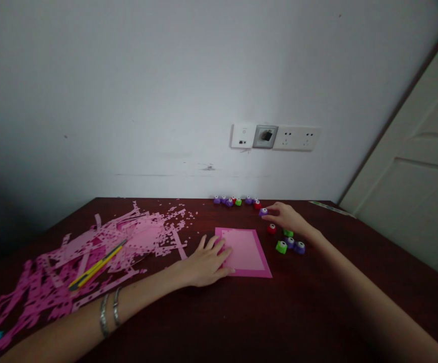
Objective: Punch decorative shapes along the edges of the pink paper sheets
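Observation:
A light pink sheet with a darker pink border [243,249] lies on the dark red-brown table. My left hand [211,262] rests on its left side, fingers spread and flat. Farther back to the right, my right hand [285,217] has its thumb and fingertips on a small purple craft paper punch [263,212]. Nearer than that punch sit a red punch [271,229], a green punch [281,247] and several more purple and green ones. Another group of punches [229,202] stands along the table's back edge.
Punched pink paper strips and tiny scraps [143,234] cover the table's left side. A yellow utility knife [97,265] lies on them. A patterned strip [332,208] lies at the back right. Wall sockets [296,138] are above the table; a white door [415,151] is right.

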### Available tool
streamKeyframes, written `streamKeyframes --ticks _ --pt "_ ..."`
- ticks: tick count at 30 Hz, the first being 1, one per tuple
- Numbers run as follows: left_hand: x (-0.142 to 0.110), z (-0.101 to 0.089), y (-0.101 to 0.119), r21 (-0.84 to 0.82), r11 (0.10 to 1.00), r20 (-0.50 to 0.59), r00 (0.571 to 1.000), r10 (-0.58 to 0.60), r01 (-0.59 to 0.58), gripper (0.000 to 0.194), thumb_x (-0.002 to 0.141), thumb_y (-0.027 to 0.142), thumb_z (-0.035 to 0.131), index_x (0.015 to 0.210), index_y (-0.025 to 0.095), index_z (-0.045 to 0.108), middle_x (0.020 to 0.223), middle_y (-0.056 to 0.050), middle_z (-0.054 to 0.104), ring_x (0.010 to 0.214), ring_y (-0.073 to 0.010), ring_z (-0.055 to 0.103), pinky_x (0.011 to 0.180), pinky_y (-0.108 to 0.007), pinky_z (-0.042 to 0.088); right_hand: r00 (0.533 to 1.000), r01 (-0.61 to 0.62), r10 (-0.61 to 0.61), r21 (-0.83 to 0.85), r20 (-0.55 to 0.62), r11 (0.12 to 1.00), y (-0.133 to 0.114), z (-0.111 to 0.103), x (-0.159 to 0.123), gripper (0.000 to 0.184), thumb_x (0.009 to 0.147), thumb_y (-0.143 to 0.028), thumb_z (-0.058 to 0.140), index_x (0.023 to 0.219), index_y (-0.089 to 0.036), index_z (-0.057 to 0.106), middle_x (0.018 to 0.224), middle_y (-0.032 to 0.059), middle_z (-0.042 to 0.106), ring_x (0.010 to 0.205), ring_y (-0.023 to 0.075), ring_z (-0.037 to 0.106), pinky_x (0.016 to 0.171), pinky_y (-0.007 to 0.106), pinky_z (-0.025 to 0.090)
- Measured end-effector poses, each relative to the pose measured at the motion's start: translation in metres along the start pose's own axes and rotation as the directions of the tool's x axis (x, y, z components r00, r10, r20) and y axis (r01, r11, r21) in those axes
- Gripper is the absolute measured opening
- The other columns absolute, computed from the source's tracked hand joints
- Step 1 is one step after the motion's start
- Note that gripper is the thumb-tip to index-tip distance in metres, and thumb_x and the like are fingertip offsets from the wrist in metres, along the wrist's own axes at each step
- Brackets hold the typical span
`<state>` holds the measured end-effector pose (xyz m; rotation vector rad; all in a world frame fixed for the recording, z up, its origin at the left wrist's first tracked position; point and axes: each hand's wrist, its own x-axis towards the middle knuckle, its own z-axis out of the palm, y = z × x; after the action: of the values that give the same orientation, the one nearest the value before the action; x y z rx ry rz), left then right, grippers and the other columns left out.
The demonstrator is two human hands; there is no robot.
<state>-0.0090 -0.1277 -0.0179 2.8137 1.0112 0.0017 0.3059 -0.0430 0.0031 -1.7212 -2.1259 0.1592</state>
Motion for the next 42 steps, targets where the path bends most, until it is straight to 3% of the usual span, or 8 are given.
streamKeyframes --ticks 6,11,17,23,28,34,38,42 --pt "-0.002 0.002 -0.003 -0.014 1.0 0.004 1.0 0.024 -0.024 0.067 0.087 0.059 0.012 0.138 0.017 0.024 0.144 -0.015 0.021 0.133 -0.0312 0.011 0.103 -0.054 0.007 0.979 -0.199 0.202 -0.066 0.033 0.978 0.066 -0.028 -0.025 0.047 0.073 -0.054 0.054 0.099 -0.017 0.069 0.098 0.0122 0.066 0.086 0.0259 0.061 0.074 0.032 0.044" --pt "-0.003 0.003 -0.003 -0.012 1.0 0.009 1.0 0.025 -0.025 0.066 0.087 0.059 0.012 0.138 0.018 0.024 0.145 -0.015 0.02 0.133 -0.0312 0.011 0.103 -0.053 0.008 0.949 -0.292 0.301 -0.096 0.098 0.952 0.103 -0.029 -0.04 0.041 0.072 -0.048 0.055 0.095 -0.017 0.07 0.092 0.0113 0.069 0.082 0.026 0.063 0.07 0.031 0.045" --pt "-0.003 0.002 -0.001 -0.008 1.0 -0.01 1.0 0.029 -0.029 0.066 0.087 0.059 0.014 0.136 0.018 0.027 0.143 -0.016 0.023 0.132 -0.0316 0.014 0.103 -0.053 0.011 0.936 -0.308 0.321 -0.105 0.144 0.946 0.124 -0.017 -0.044 0.04 0.07 -0.047 0.057 0.09 -0.016 0.072 0.09 0.0096 0.07 0.084 0.0273 0.064 0.071 0.03 0.045" --pt "-0.002 -0.004 0.0 -0.033 0.998 -0.052 0.997 0.055 -0.057 0.061 0.088 0.056 0.019 0.135 0.018 0.03 0.144 -0.015 0.02 0.132 -0.032 0.014 0.103 -0.051 0.013 0.938 -0.285 0.3 -0.108 0.172 0.952 0.125 -0.018 -0.043 0.043 0.069 -0.047 0.057 0.093 -0.014 0.07 0.094 0.0109 0.069 0.086 0.0272 0.063 0.073 0.03 0.046" --pt "0.008 -0.013 -0.012 -0.047 0.997 -0.171 0.984 0.051 -0.059 0.055 0.089 0.051 0.024 0.13 0.017 0.039 0.14 -0.013 0.03 0.129 -0.029 0.02 0.103 -0.046 0.021 0.952 -0.273 0.293 -0.183 0.089 0.944 0.1 -0.029 -0.037 0.038 0.07 -0.042 0.057 0.092 -0.014 0.069 0.096 0.0129 0.068 0.087 0.0271 0.062 0.073 0.032 0.045" --pt "0.051 -0.018 -0.047 -0.1 0.995 -0.387 0.922 -0.016 -0.025 0.035 0.086 0.036 0.041 0.109 0.015 0.057 0.115 -0.01 0.055 0.109 -0.0218 0.044 0.093 -0.035 0.036 0.991 -0.126 0.13 -0.142 0.017 0.982 0.019 -0.034 -0.013 0.031 0.073 -0.042 0.054 0.091 -0.02 0.068 0.09 0.0076 0.068 0.079 0.0222 0.062 0.069 0.029 0.044" --pt "0.097 -0.017 -0.079 -0.225 0.965 -0.436 0.872 -0.221 0.133 0.021 0.078 0.026 0.051 0.089 0.014 0.066 0.088 -0.007 0.065 0.082 -0.0181 0.057 0.074 -0.027 0.043 0.997 -0.038 0.041 -0.053 0.066 0.998 -0.034 -0.018 0.01 0.024 0.075 -0.038 0.054 0.085 -0.022 0.068 0.084 0.0052 0.069 0.075 0.0195 0.062 0.064 0.025 0.043" --pt "0.143 -0.016 -0.107 -0.319 0.929 -0.402 0.861 -0.313 0.189 0.019 0.076 0.024 0.054 0.08 0.013 0.069 0.075 -0.005 0.067 0.069 -0.0162 0.058 0.065 -0.024 0.041 0.994 -0.019 0.019 -0.004 0.105 1.0 -0.06 0.009 0.032 0.019 0.074 -0.029 0.055 0.082 -0.02 0.069 0.085 0.0056 0.068 0.077 0.0185 0.061 0.063 0.023 0.041"
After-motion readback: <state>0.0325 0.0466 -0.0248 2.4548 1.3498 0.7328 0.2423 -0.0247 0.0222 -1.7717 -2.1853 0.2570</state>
